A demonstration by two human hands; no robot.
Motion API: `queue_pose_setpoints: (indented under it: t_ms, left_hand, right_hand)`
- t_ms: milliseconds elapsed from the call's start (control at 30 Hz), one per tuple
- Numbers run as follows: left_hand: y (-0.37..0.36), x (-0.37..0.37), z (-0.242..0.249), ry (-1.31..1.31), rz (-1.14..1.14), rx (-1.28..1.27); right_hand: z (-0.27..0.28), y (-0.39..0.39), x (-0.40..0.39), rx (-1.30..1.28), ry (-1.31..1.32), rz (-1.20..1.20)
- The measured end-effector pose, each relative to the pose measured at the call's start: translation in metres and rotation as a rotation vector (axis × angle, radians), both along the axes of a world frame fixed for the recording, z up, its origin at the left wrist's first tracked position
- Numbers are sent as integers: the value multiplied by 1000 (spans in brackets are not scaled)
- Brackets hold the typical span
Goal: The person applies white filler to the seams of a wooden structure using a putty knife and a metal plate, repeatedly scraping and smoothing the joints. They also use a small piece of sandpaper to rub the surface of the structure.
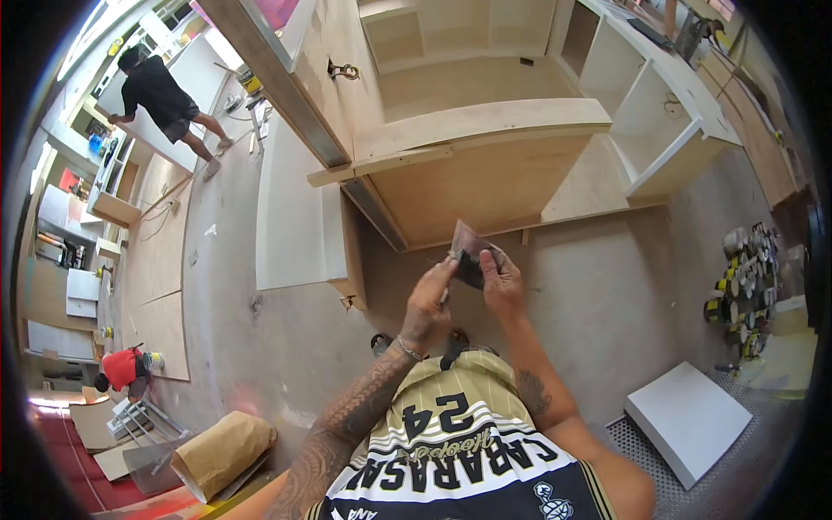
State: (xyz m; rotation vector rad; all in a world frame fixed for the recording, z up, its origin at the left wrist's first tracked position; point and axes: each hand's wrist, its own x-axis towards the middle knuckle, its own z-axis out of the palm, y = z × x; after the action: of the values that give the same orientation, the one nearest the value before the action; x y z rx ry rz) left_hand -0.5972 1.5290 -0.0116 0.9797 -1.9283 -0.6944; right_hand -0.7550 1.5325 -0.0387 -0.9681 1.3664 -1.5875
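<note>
In front of my body, both hands meet at a piece of sandpaper (469, 247), brownish-pink on one face and dark on the other. My right hand (503, 282) is closed on its right side, with the thumb laid over the dark face. At the left edge, the fingers of my left hand (426, 299) are closed on it, partly hidden by the back of the hand. Just beyond stands a large unfinished wooden cabinet (477, 186), its front rail facing me. To the left is a white-topped cabinet piece (299, 217).
A person in black (160, 95) stands by panels at the upper left; another in red (124, 371) bends low at the left. Paint cans (745, 286) crowd the right side. A white box (689, 425) lies lower right, a brown paper roll (224, 452) lower left.
</note>
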Motion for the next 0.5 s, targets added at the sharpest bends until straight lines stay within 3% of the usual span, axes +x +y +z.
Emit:
queue_pose_setpoints:
  t_ms: [33,100,200,300,367,400,467,500]
  left_hand:
    - [-12,2,-14,130,-11,47]
    - [-19,14,-16,32,12,39]
    - [-2,14,-8,-41,-38,-9]
    - [-2,8,-21,-46,-31,-53]
    - [-8,16,-24,52,5,123]
    - [-6,15,-17,22,3,65]
    - [2,13,-12,-15,8,13]
    - [3,9,-13,-23,10,9]
  right_hand:
    - [-1,2,-5,32,-20,13]
    - [-4,7,-20,100,-56,46]
    - [15,-2,-14,37,-30,-275]
    - [-5,2,-6,51,-42,55]
    - [-22,-6,-9,46,-120,-191]
    - [-20,-8,-13,48,-153,-306]
    - [-17,2,-20,283,144,-156]
    - [-16,2,-17,280,139,-90]
